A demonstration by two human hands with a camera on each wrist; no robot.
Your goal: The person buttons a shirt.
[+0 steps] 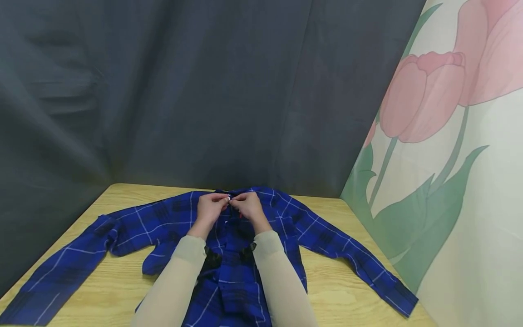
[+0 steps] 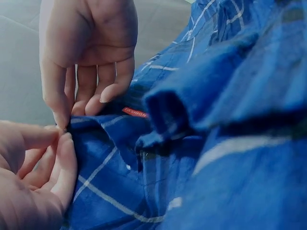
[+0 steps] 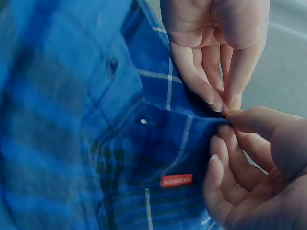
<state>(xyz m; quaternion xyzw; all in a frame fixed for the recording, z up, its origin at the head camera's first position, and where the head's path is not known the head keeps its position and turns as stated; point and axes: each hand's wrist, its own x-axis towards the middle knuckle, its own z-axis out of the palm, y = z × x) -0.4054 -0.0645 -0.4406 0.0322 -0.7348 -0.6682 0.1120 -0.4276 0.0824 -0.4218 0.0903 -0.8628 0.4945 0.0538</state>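
Shirt (image 1: 241, 284) pinched by both hands (image 1: 209, 210) (image 1: 249, 207)

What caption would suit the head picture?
Two hands pinch a blue plaid shirt, its sleeves spread wide across a wood-grain table.

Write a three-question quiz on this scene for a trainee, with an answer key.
1. Multiple choice: What word is on the red label of the shirt?
A) COTTON
B) FASHION
C) SPORT

2. True or false: The left hand and the right hand both pinch the shirt's cloth, close together.

3. Short answer: What hangs behind the wooden table?

Key:
1. B, FASHION
2. True
3. A dark curtain
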